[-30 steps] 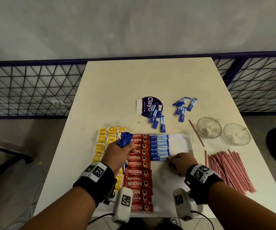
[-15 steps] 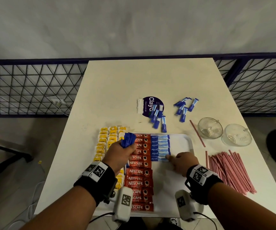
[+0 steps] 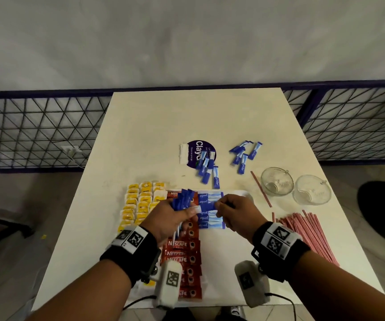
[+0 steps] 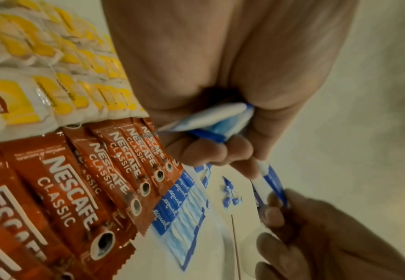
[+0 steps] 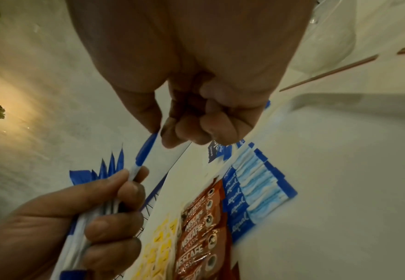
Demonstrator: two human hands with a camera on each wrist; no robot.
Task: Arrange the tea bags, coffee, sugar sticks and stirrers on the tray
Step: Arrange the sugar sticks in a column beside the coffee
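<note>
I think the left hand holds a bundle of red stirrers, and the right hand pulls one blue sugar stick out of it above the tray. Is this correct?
Not quite. The bundle in the left hand is blue sugar sticks, not red stirrers; the head view shows the stirrers lying on the table right of the tray. The rest holds: the right hand pinches one sugar stick from it.

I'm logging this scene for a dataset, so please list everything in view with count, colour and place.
tea bags: many, yellow and white, rows at tray's left
coffee sticks: many, red, column on tray
sugar sticks: several, blue, row on tray
loose sugar sticks: two clusters, blue, far tabletop
stirrers: pile, red, right of tray
tray: one, white, near table edge
glass cups: two, clear, right
round sticker: one, purple, tabletop
left hand: grips blue stick bundle
right hand: pinches one stick
</note>
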